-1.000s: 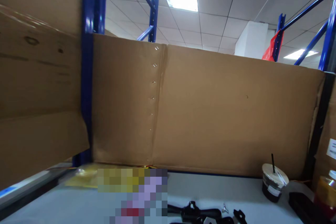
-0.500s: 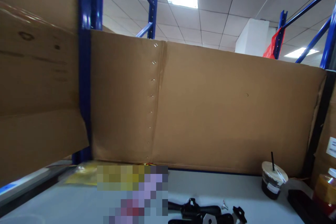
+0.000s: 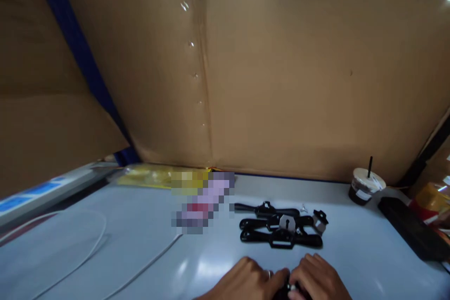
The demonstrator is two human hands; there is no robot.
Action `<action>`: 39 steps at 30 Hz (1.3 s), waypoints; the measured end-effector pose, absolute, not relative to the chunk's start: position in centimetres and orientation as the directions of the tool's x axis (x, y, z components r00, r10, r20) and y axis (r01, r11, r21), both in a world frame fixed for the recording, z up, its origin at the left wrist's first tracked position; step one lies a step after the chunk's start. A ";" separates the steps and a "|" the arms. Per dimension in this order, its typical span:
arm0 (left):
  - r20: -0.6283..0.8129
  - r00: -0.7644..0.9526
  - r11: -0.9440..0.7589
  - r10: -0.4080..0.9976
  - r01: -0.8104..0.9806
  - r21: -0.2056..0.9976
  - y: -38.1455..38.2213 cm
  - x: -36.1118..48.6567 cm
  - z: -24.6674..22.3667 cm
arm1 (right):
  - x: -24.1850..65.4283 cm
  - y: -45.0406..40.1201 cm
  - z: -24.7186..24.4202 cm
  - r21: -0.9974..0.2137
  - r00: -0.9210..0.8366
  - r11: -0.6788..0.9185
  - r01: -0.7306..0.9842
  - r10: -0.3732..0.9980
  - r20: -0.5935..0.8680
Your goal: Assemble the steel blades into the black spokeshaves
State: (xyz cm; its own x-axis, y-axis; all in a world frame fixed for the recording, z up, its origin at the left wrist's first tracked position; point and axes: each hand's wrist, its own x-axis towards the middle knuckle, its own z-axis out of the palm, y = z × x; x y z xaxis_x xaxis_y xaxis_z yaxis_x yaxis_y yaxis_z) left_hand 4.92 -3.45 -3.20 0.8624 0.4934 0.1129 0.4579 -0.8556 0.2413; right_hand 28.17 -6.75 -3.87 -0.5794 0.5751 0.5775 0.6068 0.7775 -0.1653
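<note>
At the bottom edge, my left hand [image 3: 242,282] and my right hand [image 3: 318,280] are close together, fingers curled inward. Between their fingertips shows a small dark thing [image 3: 282,293] with a pale bit; the fingers and the frame edge hide most of it, so its kind is unclear. Just beyond the hands, black two-handled spokeshaves [image 3: 281,238] lie in a stack of rows on the table. A silvery slotted plate [image 3: 287,223] rests on the middle one. To their right lie a dark clamp piece with metal [image 3: 319,221] and a small silvery wing screw [image 3: 303,208].
A lidded drink cup with a black straw [image 3: 365,187] stands back right, beside a long black object [image 3: 413,229]. A pixelated pinkish object [image 3: 204,201] lies left of the tools, near a yellow plastic package [image 3: 144,176]. White cable [image 3: 147,267] crosses the left. Cardboard walls [image 3: 281,79] enclose the table.
My view has tilted down, so the ceiling is mostly gone and more of the table shows. Both hands have come into sight at the bottom.
</note>
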 end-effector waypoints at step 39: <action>0.127 0.841 -0.834 0.526 0.482 0.267 -4.8 4.5 -0.1 | 27.2 -8.1 0.3 -0.524 -0.464 0.625 0.579 0.781 0.418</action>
